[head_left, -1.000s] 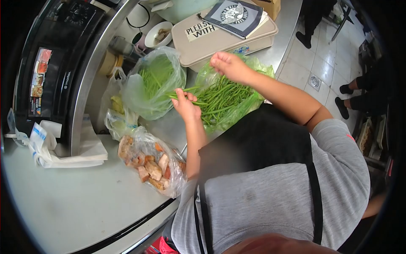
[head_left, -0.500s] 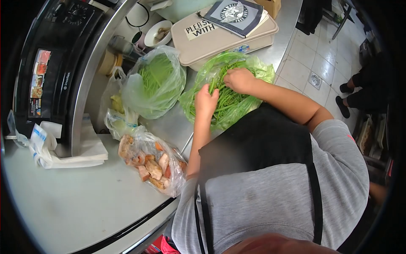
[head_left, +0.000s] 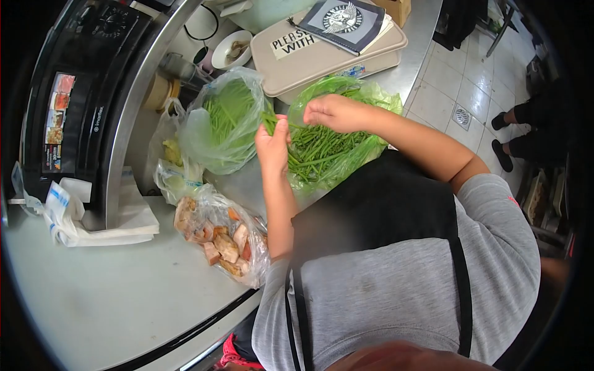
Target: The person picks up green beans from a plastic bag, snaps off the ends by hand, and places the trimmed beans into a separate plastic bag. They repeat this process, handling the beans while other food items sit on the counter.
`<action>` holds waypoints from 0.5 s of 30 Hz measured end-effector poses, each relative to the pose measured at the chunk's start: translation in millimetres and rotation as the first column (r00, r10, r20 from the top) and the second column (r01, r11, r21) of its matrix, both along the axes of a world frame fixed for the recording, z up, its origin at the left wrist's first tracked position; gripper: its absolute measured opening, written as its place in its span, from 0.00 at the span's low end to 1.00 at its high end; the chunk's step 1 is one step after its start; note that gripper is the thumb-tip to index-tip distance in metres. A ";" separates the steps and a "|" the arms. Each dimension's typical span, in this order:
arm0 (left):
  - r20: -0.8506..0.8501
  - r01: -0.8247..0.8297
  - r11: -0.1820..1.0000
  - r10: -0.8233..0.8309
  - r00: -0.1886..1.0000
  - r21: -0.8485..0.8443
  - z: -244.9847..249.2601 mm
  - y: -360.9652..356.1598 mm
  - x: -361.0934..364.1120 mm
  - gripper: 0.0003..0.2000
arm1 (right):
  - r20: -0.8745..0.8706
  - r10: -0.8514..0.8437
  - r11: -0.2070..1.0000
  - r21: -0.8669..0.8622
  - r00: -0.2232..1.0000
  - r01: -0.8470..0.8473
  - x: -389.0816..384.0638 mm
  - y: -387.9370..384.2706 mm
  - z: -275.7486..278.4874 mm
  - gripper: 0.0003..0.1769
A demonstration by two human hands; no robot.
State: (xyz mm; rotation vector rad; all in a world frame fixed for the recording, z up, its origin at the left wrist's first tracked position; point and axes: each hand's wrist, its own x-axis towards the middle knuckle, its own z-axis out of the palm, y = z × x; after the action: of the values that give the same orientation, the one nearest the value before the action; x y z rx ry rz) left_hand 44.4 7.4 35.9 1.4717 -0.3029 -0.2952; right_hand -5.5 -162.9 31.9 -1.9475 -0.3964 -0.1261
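My left hand (head_left: 272, 145) is closed around a few green vegetable stems (head_left: 268, 123), held up between the two bags of greens. To its right, my right hand (head_left: 337, 114) hovers over the open green plastic bag (head_left: 378, 100), fingers curled together; whatever they pinch, if anything, is hidden. That bag is full of thin cut green stems (head_left: 325, 147), loosely heaped. Beyond my left hand stands a clear plastic bag (head_left: 250, 93) with longer green stems inside.
A clear bag of brownish-pink chunks (head_left: 226, 244) lies near my left forearm. At the back, a beige lidded box (head_left: 266, 59) carries a notebook (head_left: 343, 23) beside a small white bowl (head_left: 232, 49). A black appliance (head_left: 86, 93) stands left. Another person's legs (head_left: 520, 133) show at right.
My left hand has moved left, out of the green bag, with stems in it. My right hand has shifted left too, uncovering more of the heap of stems.
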 end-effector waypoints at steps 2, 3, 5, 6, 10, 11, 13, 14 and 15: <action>-0.038 0.029 0.991 -0.034 0.999 -0.134 5.2 4.5 -0.6 0.07 | 0.221 -0.167 0.964 -0.167 0.961 0.206 5.2 -3.1 -17.3 0.10; -0.054 0.041 0.979 -0.053 0.997 -0.201 7.3 5.9 -0.9 0.08 | 0.137 -0.146 0.975 -0.146 0.980 0.166 4.2 -2.1 -15.6 0.10; -0.084 0.045 0.966 -0.068 0.994 -0.255 9.2 4.7 -2.8 0.08 | -0.038 -0.096 0.992 -0.091 0.995 0.092 -1.0 1.7 -13.3 0.10; -0.096 0.057 0.963 -0.085 0.992 -0.265 9.2 4.5 -3.7 0.09 | -0.014 -0.069 0.989 -0.129 0.998 0.066 -0.8 2.3 -13.9 0.11; -0.143 0.067 0.952 -0.114 0.983 -0.298 5.9 1.3 -7.4 0.08 | -0.038 -0.052 0.977 -0.207 0.998 0.043 -2.6 3.3 -9.2 0.11; -0.145 0.059 0.950 -0.108 0.983 -0.306 4.6 1.8 -6.9 0.08 | -0.070 -0.071 0.976 -0.212 0.995 0.055 -3.0 3.3 -6.8 0.11; -0.147 0.043 0.946 -0.094 0.985 -0.320 -0.8 4.0 -3.8 0.08 | -0.154 -0.009 0.975 0.218 0.988 0.043 2.1 2.2 -12.7 0.09; -0.190 0.042 0.931 -0.118 0.975 -0.362 -4.6 3.4 -3.0 0.08 | -0.184 0.034 0.905 0.422 0.982 0.048 3.9 1.7 -14.6 0.08; -0.232 0.039 0.915 -0.143 0.962 -0.402 -9.5 1.9 -2.9 0.08 | -0.159 0.044 0.864 0.501 0.986 0.042 4.0 4.4 -11.9 0.08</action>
State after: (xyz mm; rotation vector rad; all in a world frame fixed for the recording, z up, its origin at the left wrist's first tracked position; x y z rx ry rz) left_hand 41.5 9.3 26.4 1.0078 -0.2065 -0.4686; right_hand -1.5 -158.6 20.0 -1.4246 -0.2233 -0.0583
